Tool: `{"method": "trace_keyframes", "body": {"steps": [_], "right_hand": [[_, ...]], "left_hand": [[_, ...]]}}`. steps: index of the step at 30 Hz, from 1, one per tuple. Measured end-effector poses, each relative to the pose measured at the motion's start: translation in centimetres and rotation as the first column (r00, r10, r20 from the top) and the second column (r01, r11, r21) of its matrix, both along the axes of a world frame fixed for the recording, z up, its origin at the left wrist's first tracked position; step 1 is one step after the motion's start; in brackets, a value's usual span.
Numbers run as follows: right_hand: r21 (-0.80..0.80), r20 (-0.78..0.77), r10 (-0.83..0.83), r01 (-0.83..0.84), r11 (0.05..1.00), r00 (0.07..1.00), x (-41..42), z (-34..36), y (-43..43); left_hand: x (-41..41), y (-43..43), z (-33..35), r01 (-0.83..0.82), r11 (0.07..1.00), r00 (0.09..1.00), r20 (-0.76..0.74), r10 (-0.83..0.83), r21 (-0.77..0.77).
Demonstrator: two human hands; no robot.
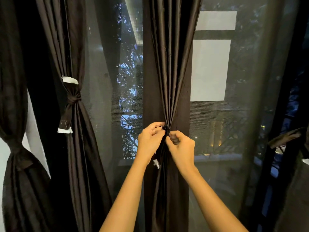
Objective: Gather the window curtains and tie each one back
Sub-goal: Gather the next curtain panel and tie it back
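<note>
A dark brown curtain [167, 64] hangs in the middle of the window, its folds bunched together at hand height. My left hand [150, 139] pinches a dark tie-back strip [158, 158] against the bunched folds; the strip's white end hangs below the hand. My right hand [182, 148] is curled on the curtain folds just right of the bunch. To the left, a second curtain [78, 148] is gathered and knotted with a brown tie [71, 99] that has white ends. At the far left a third curtain [16, 164] is also cinched at its middle.
A sheer dark net [242, 114] covers the window panes behind the curtains. Outside show trees, a pale building wall and a balcony railing. At the right edge a dark cloth [287, 136] lies over a black frame.
</note>
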State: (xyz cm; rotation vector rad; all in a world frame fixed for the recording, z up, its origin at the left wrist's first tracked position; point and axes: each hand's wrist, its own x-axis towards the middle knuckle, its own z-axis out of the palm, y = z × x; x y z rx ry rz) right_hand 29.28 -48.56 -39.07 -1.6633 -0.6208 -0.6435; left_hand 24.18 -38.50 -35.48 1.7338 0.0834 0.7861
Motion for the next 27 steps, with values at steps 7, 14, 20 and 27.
{"method": "trace_keyframes", "body": {"steps": [7, 14, 20, 27], "right_hand": [[-0.022, -0.003, -0.033, 0.033, 0.999, 0.999, 0.5, 0.1, -0.1], [-0.034, -0.063, 0.221, -0.223, 0.974, 0.973, 1.8, 0.3, -1.0], [0.032, -0.089, 0.209, -0.207, 0.978, 0.974, 2.0, 0.4, -0.9], [0.035, -0.102, 0.200, -0.197, 0.980, 0.974, 2.2, 0.4, -0.9]], "left_hand": [[0.4, 0.3, -0.4, 0.027, 0.997, 0.998, 0.052, -0.031, 0.079], [1.2, 0.6, -2.2, 0.109, 0.994, 0.993, -0.036, -0.108, 0.022], [1.8, 0.4, -2.7, 0.183, 0.981, 0.972, -0.137, -0.190, -0.056], [1.8, 0.6, -2.0, 0.166, 0.945, 0.978, -0.078, -0.195, -0.281]]}}
